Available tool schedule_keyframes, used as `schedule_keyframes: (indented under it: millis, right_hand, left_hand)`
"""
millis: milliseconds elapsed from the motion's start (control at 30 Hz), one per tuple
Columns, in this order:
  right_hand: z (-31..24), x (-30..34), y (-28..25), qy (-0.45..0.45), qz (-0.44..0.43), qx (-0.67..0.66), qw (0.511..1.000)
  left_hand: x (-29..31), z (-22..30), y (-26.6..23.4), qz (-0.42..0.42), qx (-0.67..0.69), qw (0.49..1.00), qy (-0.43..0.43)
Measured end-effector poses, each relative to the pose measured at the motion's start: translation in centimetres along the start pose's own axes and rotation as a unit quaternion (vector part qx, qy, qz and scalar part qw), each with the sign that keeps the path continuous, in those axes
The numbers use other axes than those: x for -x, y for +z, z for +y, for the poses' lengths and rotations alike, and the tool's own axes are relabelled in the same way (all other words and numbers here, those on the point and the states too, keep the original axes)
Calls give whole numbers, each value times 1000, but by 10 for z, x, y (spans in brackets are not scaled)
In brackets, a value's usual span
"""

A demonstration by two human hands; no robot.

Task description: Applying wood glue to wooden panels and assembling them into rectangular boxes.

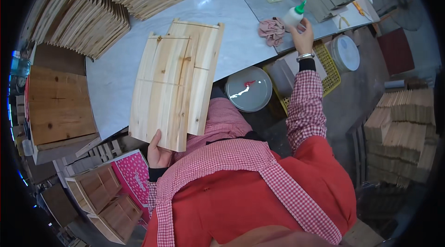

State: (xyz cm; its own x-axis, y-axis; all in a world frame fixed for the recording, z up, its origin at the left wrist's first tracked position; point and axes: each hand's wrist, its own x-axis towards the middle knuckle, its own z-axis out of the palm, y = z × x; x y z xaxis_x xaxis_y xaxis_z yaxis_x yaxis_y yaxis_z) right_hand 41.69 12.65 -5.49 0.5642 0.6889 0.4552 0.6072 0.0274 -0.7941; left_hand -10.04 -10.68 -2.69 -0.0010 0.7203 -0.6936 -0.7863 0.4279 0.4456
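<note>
Two pale wooden panels (157, 94) with thin grooves across them overlap at the table's front edge, partly out over my lap. My left hand (159, 154) grips the near edge of the upper panel, thumb on top and the other fingers hidden beneath. The lower panel (204, 75) shows along the right side. Over at the right, my right hand (303, 37) is closed around the lower part of a white squeeze bottle (292, 17) with a green nozzle cap, which leans to the right. A crumpled pink cloth (272, 32) lies just left of the bottle.
Rows of wooden panels (79, 15) stand at the back left of the grey table (232, 29). A lidded bucket (249, 89) and yellow crate (330, 68) sit below its front edge. Wooden boxes (111, 200) are at lower left, stacked boards (398, 136) at right.
</note>
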Motion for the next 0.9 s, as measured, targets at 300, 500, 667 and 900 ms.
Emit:
schedule_keyframes:
  millis: [300, 500, 667, 900]
  right_hand:
    - [23, -37, 5, 30, -230, 32, 972]
    - [7, -40, 10, 52, -20, -119, 991]
    - [-1, -11, 15, 42, -57, -11, 997]
    - [-20, 16, 10, 52, -87, 129, 987]
  left_hand:
    - [2, -2, 4, 18, 13, 1000, 2]
    - [-1, -1, -6, 5, 18, 1000, 5]
    - [-2, -3, -9, -4, 3, 1000, 23]
    - [3, -5, -13, 12, 8, 1000, 27]
